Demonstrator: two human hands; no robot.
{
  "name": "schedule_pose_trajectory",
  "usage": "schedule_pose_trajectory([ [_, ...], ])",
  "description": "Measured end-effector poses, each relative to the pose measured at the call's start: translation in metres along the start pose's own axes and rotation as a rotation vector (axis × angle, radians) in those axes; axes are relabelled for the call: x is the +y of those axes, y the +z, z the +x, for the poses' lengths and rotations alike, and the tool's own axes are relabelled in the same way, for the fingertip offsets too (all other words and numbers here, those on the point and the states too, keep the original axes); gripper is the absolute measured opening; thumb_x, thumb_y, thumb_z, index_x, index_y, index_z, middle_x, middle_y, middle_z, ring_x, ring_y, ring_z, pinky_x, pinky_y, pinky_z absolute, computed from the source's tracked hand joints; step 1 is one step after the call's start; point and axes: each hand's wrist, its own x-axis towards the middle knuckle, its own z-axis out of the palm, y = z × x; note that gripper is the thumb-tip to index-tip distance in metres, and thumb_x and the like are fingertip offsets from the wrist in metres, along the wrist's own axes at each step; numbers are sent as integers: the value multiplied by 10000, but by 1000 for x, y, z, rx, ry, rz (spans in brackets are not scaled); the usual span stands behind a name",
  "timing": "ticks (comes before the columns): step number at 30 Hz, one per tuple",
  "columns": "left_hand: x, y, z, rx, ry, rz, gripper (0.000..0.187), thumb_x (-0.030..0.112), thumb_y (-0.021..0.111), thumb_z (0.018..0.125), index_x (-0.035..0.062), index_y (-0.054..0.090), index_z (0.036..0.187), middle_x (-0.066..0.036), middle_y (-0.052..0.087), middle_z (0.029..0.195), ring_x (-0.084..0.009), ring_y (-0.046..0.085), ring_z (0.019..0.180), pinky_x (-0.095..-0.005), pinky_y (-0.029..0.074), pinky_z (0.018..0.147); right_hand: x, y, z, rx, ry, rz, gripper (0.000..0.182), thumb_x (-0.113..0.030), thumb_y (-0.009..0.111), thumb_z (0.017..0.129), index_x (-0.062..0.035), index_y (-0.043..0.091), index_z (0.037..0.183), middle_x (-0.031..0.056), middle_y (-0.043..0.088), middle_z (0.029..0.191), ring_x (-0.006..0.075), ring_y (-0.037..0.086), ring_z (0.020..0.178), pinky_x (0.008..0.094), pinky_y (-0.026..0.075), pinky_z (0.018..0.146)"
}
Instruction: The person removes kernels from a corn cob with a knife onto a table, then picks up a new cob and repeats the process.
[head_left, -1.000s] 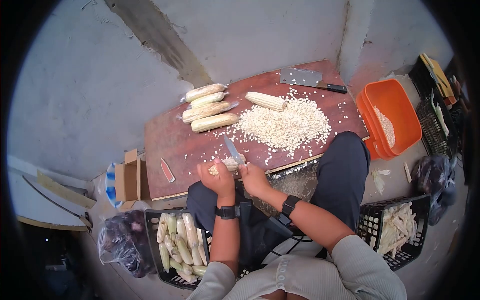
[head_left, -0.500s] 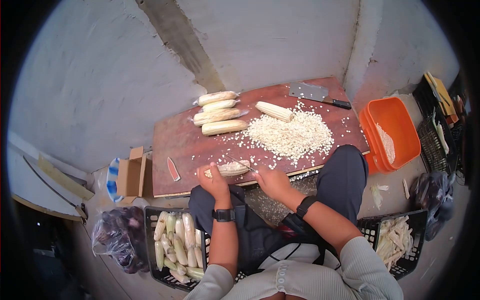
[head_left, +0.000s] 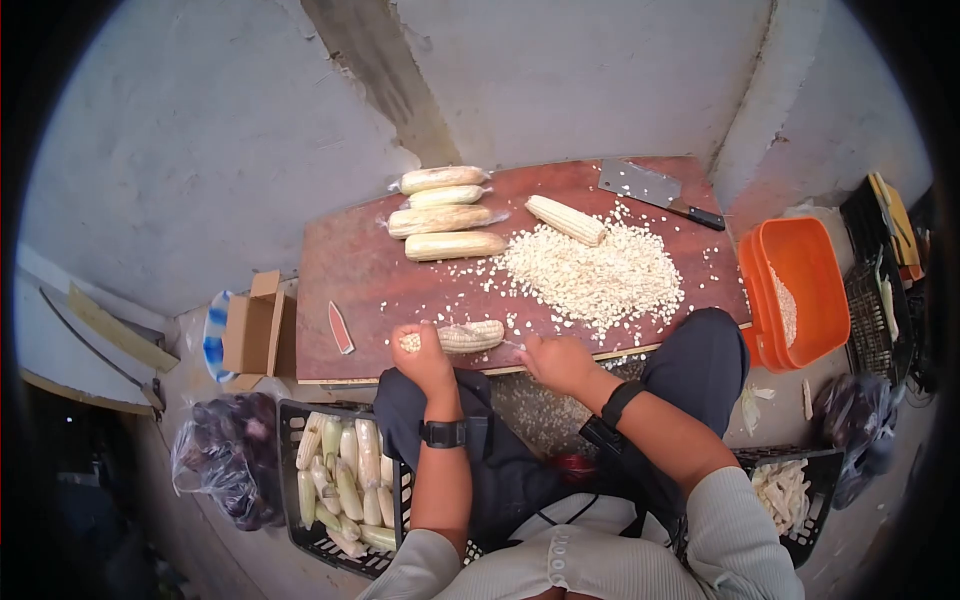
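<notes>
Gripping one end of a corn cob (head_left: pixel 470 336) at the wooden board's (head_left: pixel 360 285) near edge, the left hand (head_left: pixel 422 358) was closed around it. The right hand (head_left: pixel 555 360) was fisted at the cob's other end; its small knife was almost entirely hidden.

No legible text, label, brand or number on anything in view.

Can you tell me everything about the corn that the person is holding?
The corn cob is pale, whitish yellow and lies on its side, lengthwise across the near edge of the reddish-brown board. The left hand grips its left end, where the cut stub shows. The right hand is at its other end, and whatever that hand holds is too small to make out. Rows of kernels cover the side that shows. Loose kernels lie piled just beyond it.
</notes>
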Motion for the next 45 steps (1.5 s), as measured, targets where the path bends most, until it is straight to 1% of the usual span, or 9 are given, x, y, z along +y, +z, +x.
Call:
schedule_pose_trajectory([
  [6, -2, 6, 1, 16, 173, 169, 126, -1, 588, 789, 37, 474, 752, -1, 489, 721, -94, 455, 671, -246, 404, 644, 2, 4, 13, 28, -12, -43, 357, -358, 492, 938, -13, 538, 858, 146, 608, 588, 323, 610, 507, 421, 471, 453],
  [9, 7, 11, -3, 13, 113, 117, 151, 1, 610, 742, 20, 461, 717, -57, 515, 717, -150, 479, 672, -291, 421, 668, -4, 3, 18, 20, 36, -13, 348, -354, 514, 930, -21, 518, 829, 131, 596, 564, 310, 611, 499, 408, 472, 444],
  [12, 4, 13, -10, -94, 343, 238, 165, -18, 606, 734, 19, 446, 713, -67, 494, 716, -176, 473, 673, -310, 411, 674, -20, 6, 25, 56, 101, 37, 344, -351, 525, 925, -28, 503, 810, 127, 588, 553, 304, 614, 502, 406, 471, 438],
  [14, 2, 14, -12, -97, 299, 218, 167, -27, 603, 730, 20, 444, 717, -73, 485, 715, -190, 467, 672, -318, 404, 672, -29, 7, 36, 83, 138, 69, 341, -350, 527, 924, -31, 500, 806, 127, 587, 551, 301, 618, 506, 408, 472, 440],
  [24, 7, 15, -21, -71, 393, 235, 184, 23, 634, 759, 27, 452, 731, -80, 481, 717, -199, 464, 662, -323, 399, 650, -38, 18, 33, 121, 430, 613, 381, -322, 494, 949, 19, 515, 779, 251, 577, 646, 442, 588, 652, 502, 446, 585],
  [30, 8, 15, -35, -112, 493, 268, 179, 37, 642, 769, 24, 465, 744, -79, 485, 715, -202, 472, 652, -321, 401, 629, -50, 28, 35, 194, 650, 880, 423, -338, 451, 965, 35, 543, 789, 268, 584, 736, 439, 581, 728, 477, 440, 655],
  [33, 7, 11, -31, -94, 466, 269, 148, 21, 610, 820, 17, 467, 782, -55, 499, 757, -140, 469, 698, -289, 421, 669, -47, 39, 41, 186, 654, 969, 445, -362, 429, 971, 32, 547, 798, 260, 583, 734, 437, 578, 732, 472, 439, 665],
  [42, -11, 4, -6, 81, 118, 108, 138, 65, 608, 849, 32, 479, 811, -6, 515, 730, -89, 477, 647, -248, 421, 601, -27, -3, 17, 171, 377, 456, 339, -328, 407, 974, -9, 471, 881, 247, 572, 676, 468, 555, 643, 526, 434, 588],
  [45, -3, 8, -2, 115, 13, 42, 150, 59, 615, 818, 17, 480, 766, -23, 513, 719, -114, 465, 653, -279, 420, 617, -23, -10, 0, -7, 280, 223, 311, -332, 434, 959, -29, 489, 918, 193, 610, 685, 400, 606, 659, 501, 458, 582],
])
